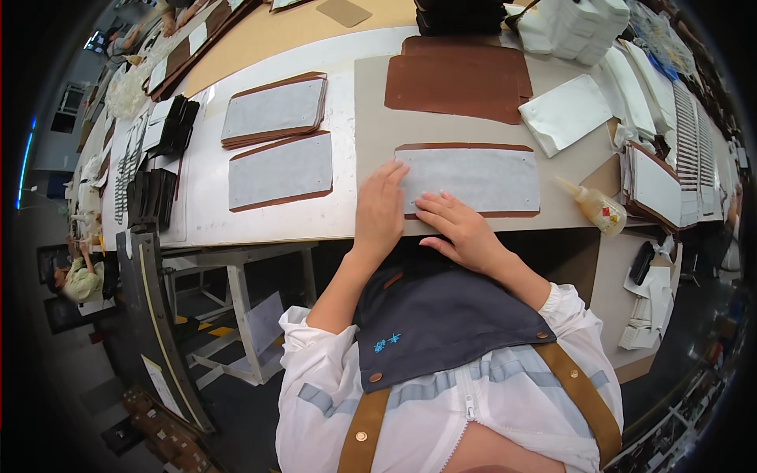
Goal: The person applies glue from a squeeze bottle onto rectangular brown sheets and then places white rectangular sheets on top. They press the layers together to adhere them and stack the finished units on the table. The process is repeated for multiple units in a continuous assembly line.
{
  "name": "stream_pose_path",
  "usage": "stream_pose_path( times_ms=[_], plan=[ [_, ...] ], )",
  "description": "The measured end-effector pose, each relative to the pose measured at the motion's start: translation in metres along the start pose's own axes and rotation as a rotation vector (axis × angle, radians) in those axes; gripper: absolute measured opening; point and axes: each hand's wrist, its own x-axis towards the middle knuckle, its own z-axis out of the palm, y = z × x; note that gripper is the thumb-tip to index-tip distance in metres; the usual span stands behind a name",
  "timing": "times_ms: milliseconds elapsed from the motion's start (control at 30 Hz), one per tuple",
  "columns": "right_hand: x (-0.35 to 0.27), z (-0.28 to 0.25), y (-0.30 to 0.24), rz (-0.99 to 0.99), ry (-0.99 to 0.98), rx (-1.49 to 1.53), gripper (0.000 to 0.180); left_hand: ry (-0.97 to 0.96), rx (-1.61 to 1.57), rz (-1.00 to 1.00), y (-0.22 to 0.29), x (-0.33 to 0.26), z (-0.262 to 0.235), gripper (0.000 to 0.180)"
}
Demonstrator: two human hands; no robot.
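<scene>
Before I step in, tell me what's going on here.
The person's left hand touches the left end of a grey-faced brown panel, and the right hand rests near its lower left corner. A similar single panel and a panel stack lie to the left, plain brown sheets beyond, and a nozzle bottle to the right.

Pale grey rectangular panel [481, 177], brown showing along both long edges, flat on beige board [453, 131].

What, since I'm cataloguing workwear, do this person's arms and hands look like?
The left hand and right hand are bare, without gloves. Loose white sleeves, gathered at the cuffs, end well short of them; the left one carries a grey-blue band.
</scene>
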Motion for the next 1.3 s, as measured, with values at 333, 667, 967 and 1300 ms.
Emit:
stream_pose_path(
  times_ms=[333, 667, 967, 1300],
  plan=[
    [-0.023, -0.042, 0.045, 0.298, 0.185, -0.334, 0.069, -0.391, 0.385, 0.008, 0.006, 0.010, 0.022, 0.079],
    [-0.030, -0.049, 0.060, 0.434, 0.129, -0.459, 0.097, -0.278, 0.379, -0.094, 0.013, 0.020, 0.023, 0.087],
    [-0.045, -0.061, 0.067, 0.500, 0.261, -0.144, 0.083, -0.380, 0.030, -0.092, 0.002, 0.020, 0.044, 0.078],
    [-0.084, -0.066, 0.046, 0.581, 0.573, 0.318, 0.068, -0.128, -1.334, -0.888, -0.012, 0.017, -0.045, 0.060]
  ],
)
